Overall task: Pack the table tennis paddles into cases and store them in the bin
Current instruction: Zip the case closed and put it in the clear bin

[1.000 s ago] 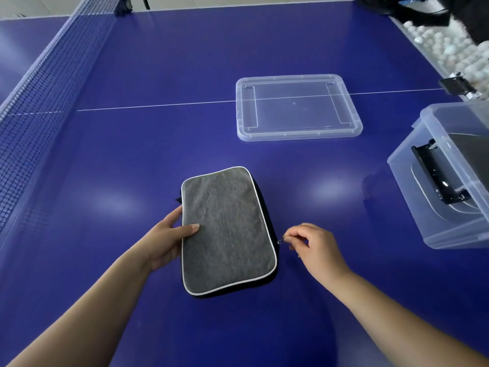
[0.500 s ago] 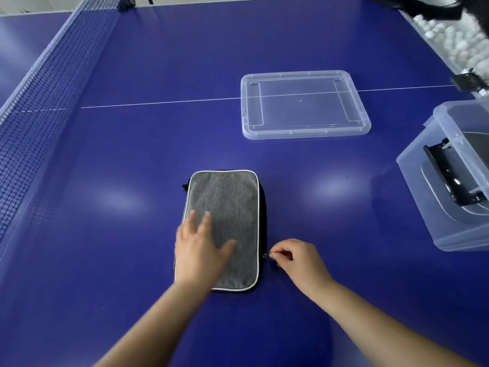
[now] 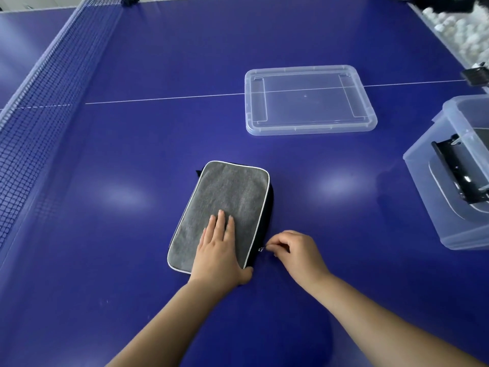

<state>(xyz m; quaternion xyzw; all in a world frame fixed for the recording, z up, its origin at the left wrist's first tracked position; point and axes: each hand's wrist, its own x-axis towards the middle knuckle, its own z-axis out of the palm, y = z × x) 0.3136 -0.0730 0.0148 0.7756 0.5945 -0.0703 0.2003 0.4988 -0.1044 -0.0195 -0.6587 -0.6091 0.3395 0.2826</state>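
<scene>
Flat on the blue tabletop (image 3: 132, 260) lies a grey paddle case (image 3: 227, 202) with white piping. The left hand (image 3: 219, 250) presses on its near end, fingers straight. The right hand (image 3: 293, 254) pinches what looks like the zipper pull (image 3: 261, 249) at the case's right edge. A clear bin (image 3: 449, 186) sits well apart to the right, its lid (image 3: 309, 99) beyond.

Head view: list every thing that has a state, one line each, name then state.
case: lying flat on the table, gray side up, closed as far as shows.
zipper pull: at the case's right edge, near corner, pinched.
left hand: flat, pressing the case.
right hand: pinching the zipper pull.
lid: off the bin, flat on the table.
bin: open, at the right edge of view.
</scene>
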